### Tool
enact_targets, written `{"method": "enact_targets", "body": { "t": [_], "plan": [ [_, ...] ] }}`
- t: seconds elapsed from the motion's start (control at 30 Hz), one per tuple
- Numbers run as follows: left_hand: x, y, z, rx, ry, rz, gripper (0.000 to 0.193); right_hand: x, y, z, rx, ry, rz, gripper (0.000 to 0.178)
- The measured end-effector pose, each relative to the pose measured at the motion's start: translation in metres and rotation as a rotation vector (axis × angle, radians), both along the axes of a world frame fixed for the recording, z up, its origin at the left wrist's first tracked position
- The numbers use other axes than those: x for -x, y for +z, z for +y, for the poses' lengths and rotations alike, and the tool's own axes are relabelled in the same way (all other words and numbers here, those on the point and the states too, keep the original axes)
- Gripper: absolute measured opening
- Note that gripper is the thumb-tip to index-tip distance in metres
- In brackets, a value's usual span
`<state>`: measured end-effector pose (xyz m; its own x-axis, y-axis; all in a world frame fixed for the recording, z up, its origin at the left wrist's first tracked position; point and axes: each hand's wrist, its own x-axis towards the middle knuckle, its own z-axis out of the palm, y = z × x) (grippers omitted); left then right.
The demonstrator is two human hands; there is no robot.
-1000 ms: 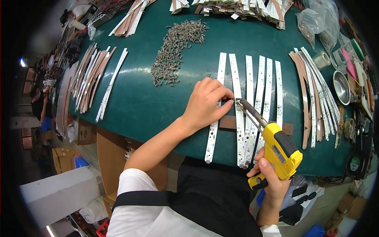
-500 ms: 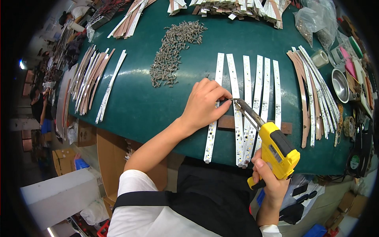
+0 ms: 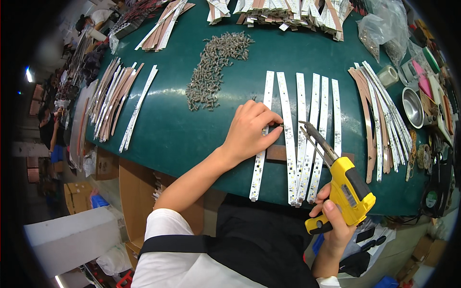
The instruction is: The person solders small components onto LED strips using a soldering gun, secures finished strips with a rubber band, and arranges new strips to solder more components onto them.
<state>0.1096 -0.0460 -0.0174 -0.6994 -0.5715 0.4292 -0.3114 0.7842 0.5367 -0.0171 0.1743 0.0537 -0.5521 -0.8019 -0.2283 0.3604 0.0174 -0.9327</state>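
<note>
My left hand [image 3: 252, 127] pinches a small dark part [image 3: 282, 126] between thumb and forefinger, at the edge of a white LED strip [image 3: 289, 153]. What exactly the part is, the fingers mostly hide. In my right hand [image 3: 335, 218] is a yellow and black soldering gun [image 3: 346, 189], its dark tip raised over the strips just right of the pinched part. Several more white LED strips [image 3: 322, 115] lie side by side here, their middles crossing a brown bar [image 3: 276, 153]. One strip [image 3: 261, 165] passes beneath my left fingers.
A heap of small metal parts [image 3: 206, 77] lies beyond my left hand. Bundles of strips sit at the left [image 3: 110, 101], right [image 3: 379, 120] and far edge [image 3: 293, 12] of the green table [image 3: 168, 120]. A metal bowl [image 3: 413, 106] and plastic bags [image 3: 384, 29] stand right.
The soldering gun has moved back and to the right, so its tip is now apart from the part in my left fingers. My left hand keeps its pinch. The whole view has shifted slightly.
</note>
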Motion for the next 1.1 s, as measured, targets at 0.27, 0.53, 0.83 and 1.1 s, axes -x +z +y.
{"method": "enact_targets", "body": {
  "t": [0.27, 0.53, 0.83, 1.1],
  "plan": [
    [-0.006, 0.018, 0.001, 0.076, 0.044, 0.018, 0.020, 0.007, 0.002, 0.009, 0.073, -0.090, 0.012, 0.051],
    [-0.012, 0.043, 0.042, 0.169, -0.479, -0.254, 0.052, 0.019, 0.001, 0.017, 0.121, -0.177, 0.046, 0.051],
    [-0.041, 0.039, 0.028, 0.191, -0.412, -0.290, 0.044, 0.020, 0.000, 0.020, 0.147, -0.206, -0.002, 0.051],
    [-0.052, 0.041, 0.021, 0.124, -0.380, -0.221, 0.041, 0.019, -0.001, 0.019, 0.142, -0.183, -0.006, 0.051]
  ]
}}
